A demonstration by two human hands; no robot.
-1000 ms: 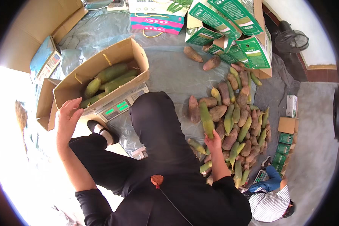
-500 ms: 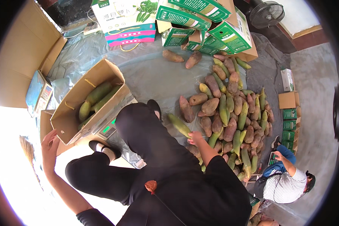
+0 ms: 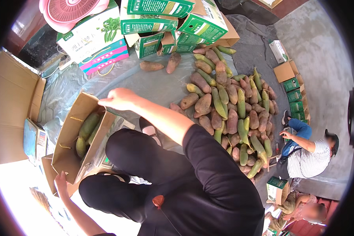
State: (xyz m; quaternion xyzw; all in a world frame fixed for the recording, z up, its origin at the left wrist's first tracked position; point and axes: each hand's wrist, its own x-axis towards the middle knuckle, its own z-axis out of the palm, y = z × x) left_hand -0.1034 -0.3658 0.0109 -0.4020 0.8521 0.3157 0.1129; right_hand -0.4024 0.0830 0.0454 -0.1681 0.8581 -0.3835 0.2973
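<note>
Two hands are now at the brown cardboard carton (image 3: 65, 131), one at either end, and that is the change I notice from where I stand. Half a second ago the right hand (image 3: 121, 99) was beside the heap of brownish roots (image 3: 232, 118) with a green radish in it; now that arm reaches across the knees to the carton's far corner, and I see no radish in the fingers. Where that one went I cannot tell. To my eye, the work has passed from handling a root to handling the carton itself. The right grip looks closed, fingertips clamped on the cardboard at the rim. The left hand (image 3: 61, 184) has come up to the near corner, its fingertips touching the edge; whether that grip is pinched together or merely resting there, I cannot make out. Inside lie several green radishes (image 3: 89, 125), partly hidden by the carton's side, with the yellow cord handles (image 3: 76, 118) on the inner wall. Beside the knees, a scale (image 3: 118, 122) shows partly, just beyond the carton.
</note>
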